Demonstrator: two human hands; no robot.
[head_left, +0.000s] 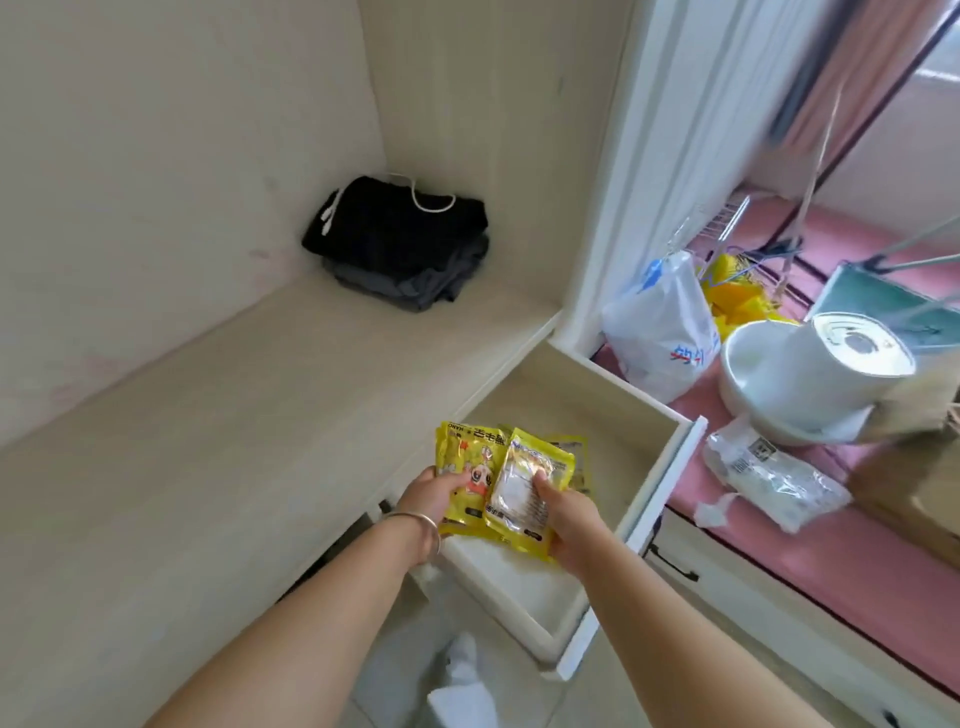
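Note:
Both my hands hold yellow snack packets over an open white drawer (670, 467). My left hand (428, 493), with a metal bangle on its wrist, grips a yellow packet with a cartoon print (470, 467) by its lower left edge. My right hand (569, 512) pinches a second yellow packet with a clear window (524, 493), thumb on top. A third yellow packet (574, 457) lies partly hidden behind them in the drawer.
Folded black and grey clothes (400, 244) sit in the back corner of the pale wooden shelf (208, 415). To the right, a pink surface (831, 561) carries a white plastic bag (660, 332), a white bowl (748, 358), a paper roll (852, 353) and a clear wrapped package (774, 478).

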